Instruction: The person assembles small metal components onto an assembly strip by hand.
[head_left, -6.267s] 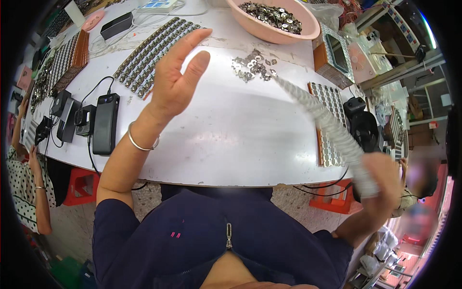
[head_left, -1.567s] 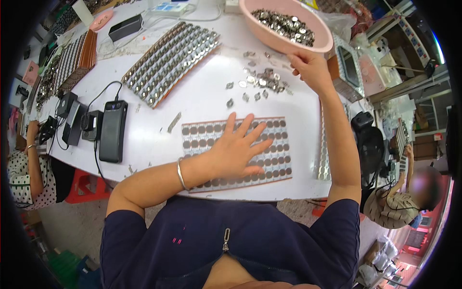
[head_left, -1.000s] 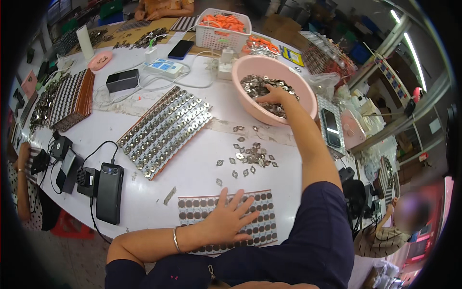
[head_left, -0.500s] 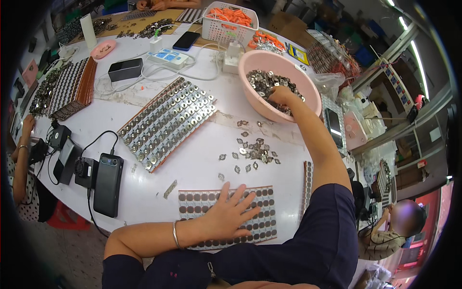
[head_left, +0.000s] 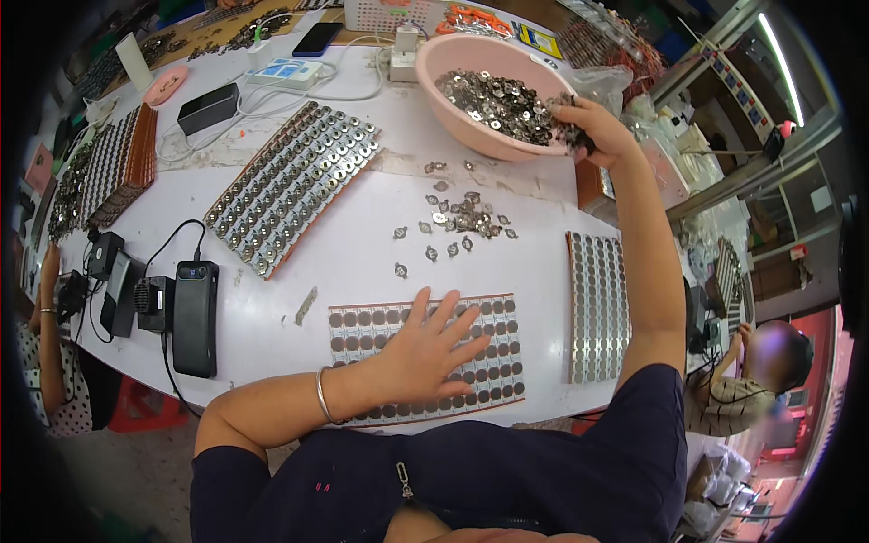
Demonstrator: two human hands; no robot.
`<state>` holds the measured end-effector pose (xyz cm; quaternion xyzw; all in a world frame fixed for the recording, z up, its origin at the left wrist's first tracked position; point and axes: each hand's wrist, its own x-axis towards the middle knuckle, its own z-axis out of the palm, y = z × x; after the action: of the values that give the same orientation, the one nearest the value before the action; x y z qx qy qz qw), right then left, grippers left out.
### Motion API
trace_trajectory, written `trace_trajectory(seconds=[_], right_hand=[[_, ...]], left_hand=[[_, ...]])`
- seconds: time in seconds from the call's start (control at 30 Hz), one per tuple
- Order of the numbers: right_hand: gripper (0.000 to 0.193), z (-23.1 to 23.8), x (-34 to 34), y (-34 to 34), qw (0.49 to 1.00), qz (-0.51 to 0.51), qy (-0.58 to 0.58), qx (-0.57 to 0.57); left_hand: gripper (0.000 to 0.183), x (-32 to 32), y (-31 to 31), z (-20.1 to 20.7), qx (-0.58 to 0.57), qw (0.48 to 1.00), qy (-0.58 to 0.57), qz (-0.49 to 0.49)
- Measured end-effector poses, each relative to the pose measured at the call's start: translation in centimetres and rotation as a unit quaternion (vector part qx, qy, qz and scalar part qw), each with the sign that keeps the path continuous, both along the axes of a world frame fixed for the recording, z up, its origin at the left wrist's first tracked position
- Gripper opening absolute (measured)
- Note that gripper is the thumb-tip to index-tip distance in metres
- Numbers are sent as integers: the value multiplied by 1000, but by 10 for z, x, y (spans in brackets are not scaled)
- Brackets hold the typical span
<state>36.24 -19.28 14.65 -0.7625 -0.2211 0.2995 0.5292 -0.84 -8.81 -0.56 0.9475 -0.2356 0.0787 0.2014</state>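
My left hand [head_left: 430,351] lies flat, fingers spread, on a thin panel [head_left: 358,344] of rows of round grey discs near the front edge of the table. A handful of small metal tabbed discs [head_left: 572,134] is in the grip of my right hand [head_left: 605,132], at the right rim of a pink basin [head_left: 507,56]. More such pieces [head_left: 502,100] are heaped inside that basin. Between the basin and the panel, loose metal discs [head_left: 471,217] are scattered on the white tabletop.
Left of centre lies a stack of filled panels [head_left: 294,185]; another panel [head_left: 597,308] is beside my right arm. A black power bank [head_left: 195,317] with cables sits at left. Farther back are a phone [head_left: 317,39], a power strip [head_left: 288,72] and a white basket [head_left: 389,16]. Other people sit left and right.
My right hand has come out of the heap to the basin's right rim with a handful of metal discs. My left hand stays on the panel. The view has shifted.
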Motion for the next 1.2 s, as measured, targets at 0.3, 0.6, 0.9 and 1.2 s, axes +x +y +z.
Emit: trace_trajectory(seconds=[0.3, 0.6, 0.9, 1.2], right_hand=[[33, -108, -86, -31, 969, 36, -218, -110], [27, -124, -109, -72, 912, 97, -376, -130], [22, -108, -143, -110, 898, 0, -432, -79], [15, -107, -159, -160, 868, -11, -418, -269]], left_hand=[[74, 1, -4, 1, 17, 999, 32, -7], [77, 21, 19, 16, 63, 988, 73, 124], [75, 69, 31, -2, 125, 968, 72, 204], [60, 92, 20, -14, 71, 968, 2, 239]])
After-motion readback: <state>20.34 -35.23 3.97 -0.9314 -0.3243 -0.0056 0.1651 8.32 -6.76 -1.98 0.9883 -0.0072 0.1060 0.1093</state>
